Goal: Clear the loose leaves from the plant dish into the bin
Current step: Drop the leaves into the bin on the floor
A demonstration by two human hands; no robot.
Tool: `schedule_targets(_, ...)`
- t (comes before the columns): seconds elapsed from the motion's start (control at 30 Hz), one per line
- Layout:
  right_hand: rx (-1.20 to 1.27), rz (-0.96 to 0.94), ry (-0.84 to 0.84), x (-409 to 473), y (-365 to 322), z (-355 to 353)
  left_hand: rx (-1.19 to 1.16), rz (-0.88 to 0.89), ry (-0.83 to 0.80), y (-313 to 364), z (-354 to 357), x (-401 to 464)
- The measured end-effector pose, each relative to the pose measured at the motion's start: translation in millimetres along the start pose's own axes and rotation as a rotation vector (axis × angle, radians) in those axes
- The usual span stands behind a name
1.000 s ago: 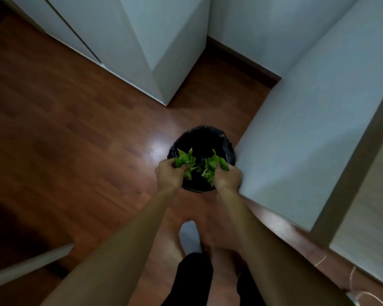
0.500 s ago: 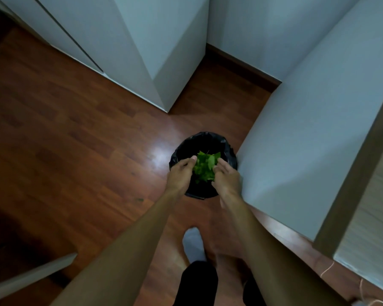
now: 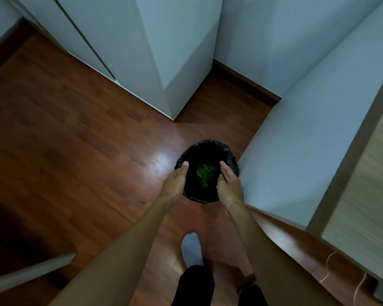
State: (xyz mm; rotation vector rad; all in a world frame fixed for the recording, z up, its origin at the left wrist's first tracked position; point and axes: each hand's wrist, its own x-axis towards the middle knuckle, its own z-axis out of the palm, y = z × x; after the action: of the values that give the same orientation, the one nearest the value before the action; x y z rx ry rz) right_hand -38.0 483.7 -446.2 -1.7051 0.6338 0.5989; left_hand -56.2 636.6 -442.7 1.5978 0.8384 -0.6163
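Floor: dark reddish wood boards [image 3: 80,138], glossy, with white cabinet fronts [image 3: 155,51] beyond; a socked foot [image 3: 191,248] nearest the camera.
Stray bit: one small green scrap [image 3: 143,202] lies on the boards, left of the left forearm, well apart from the bin.
Left hand [image 3: 175,184]: fingers loosely spread, palm inward, holding nothing, at the bin's left rim.
Right hand [image 3: 229,184]: likewise spread and empty, at the right rim.
Key relation: the leaves [image 3: 205,174] lie between and below both hands, about equally near each.
Leaves: small bright green cluster, crumpled, at the bottom.
Bin [image 3: 208,146]: round, black-lined, beside the white unit [image 3: 307,138] on the right.
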Motion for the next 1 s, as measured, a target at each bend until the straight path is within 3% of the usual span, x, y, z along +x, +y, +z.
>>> schedule_targets(0.2,-0.046,-0.026,0.008,-37,-42,3,0.083,0.096,-0.017,26,-20,-43)
schedule_targets(0.37,-0.044,0.01,-0.08,-92,-99,9,0.12,0.137,0.037,70,-48,-97)
schedule_targets(0.53,-0.095,-0.1,-0.148,-142,-179,-2,0.226,0.218,0.04,135,-85,-160)
schedule_targets(0.77,-0.53,-0.459,-0.254,-186,-290,-74,0.473,0.483,0.128,237,-117,-240)
schedule_targets(1.0,-0.649,-0.585,-0.095,-234,-378,-182,0.655,0.638,0.115,346,-99,-303)
